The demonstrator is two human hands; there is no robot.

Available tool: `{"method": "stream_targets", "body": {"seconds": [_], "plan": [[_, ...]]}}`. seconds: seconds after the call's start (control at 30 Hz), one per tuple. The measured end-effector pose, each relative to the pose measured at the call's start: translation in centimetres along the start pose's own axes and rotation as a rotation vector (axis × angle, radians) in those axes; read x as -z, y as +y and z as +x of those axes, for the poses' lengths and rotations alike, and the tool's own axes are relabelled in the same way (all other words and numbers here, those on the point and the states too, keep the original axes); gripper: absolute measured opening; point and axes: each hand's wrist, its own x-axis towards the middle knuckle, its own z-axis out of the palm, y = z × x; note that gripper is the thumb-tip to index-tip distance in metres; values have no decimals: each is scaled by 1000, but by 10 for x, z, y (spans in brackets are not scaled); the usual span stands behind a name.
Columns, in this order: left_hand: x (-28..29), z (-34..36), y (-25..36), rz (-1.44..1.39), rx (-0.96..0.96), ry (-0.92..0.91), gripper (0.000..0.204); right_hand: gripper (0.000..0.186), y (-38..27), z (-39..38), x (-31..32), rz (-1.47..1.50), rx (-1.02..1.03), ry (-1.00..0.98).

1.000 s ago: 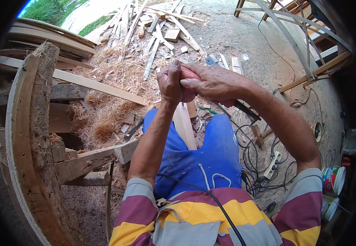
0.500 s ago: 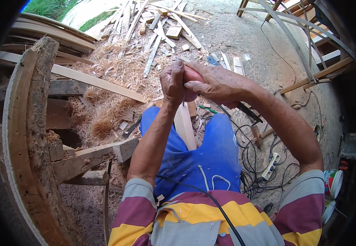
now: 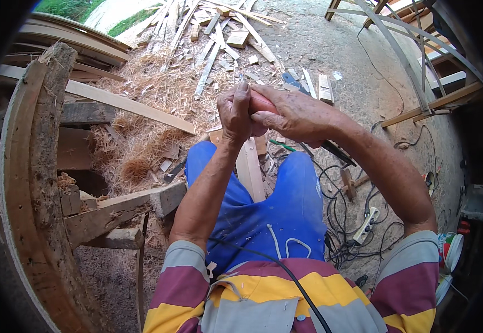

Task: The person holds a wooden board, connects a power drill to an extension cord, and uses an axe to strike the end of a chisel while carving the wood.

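In front of my knees both hands meet around a smooth reddish, rounded piece (image 3: pixel 262 102), like a tool handle. My left hand (image 3: pixel 234 114) is closed against its left end with the thumb up. My right hand (image 3: pixel 294 114) wraps over it from the right. The rest of the piece is hidden by my fingers. Beneath my right wrist a dark, narrow tool end (image 3: pixel 338 152) sticks out; I cannot tell whether it is held. Below my hands a pale wooden board (image 3: pixel 249 172) lies between my thighs in blue trousers.
Wood shavings (image 3: pixel 141 133) and offcuts (image 3: pixel 213 50) cover the ground ahead. A rough timber bench (image 3: pixel 41 183) stands at left. To the right lie a hammer (image 3: pixel 349 186), tangled black cables (image 3: pixel 336 222) and a white power strip (image 3: pixel 367 226). A wooden frame (image 3: pixel 413 61) stands at far right.
My hands keep nearly the same place and grip on the reddish piece. The surroundings shift slightly in view.
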Motion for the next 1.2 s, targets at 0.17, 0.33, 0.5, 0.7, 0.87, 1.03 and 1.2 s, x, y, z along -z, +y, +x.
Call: {"method": "stream_targets", "body": {"seconds": [0.17,0.33,0.5,0.7,0.87,1.03,1.2], "plan": [[10,-14,-23,-65,53,1,46,73,1,1,-9,-30,8,-44],[11,-18,-28,-88,82,2,44,72,7,4,-16,4,45,-31],[7,-23,-23,1,18,88,48,70,6,5,-19,-28,10,-46],[3,-20,-11,79,41,22,55,70,15,5,-22,-6,46,-14],[9,-21,-21,28,48,12,54,66,13,7,-23,13,72,-1],[7,-21,-26,29,-3,31,52,69,20,8,-26,-13,40,-20],[10,-21,-32,81,-32,57,51,69,18,9,-26,-9,40,-23]]}}
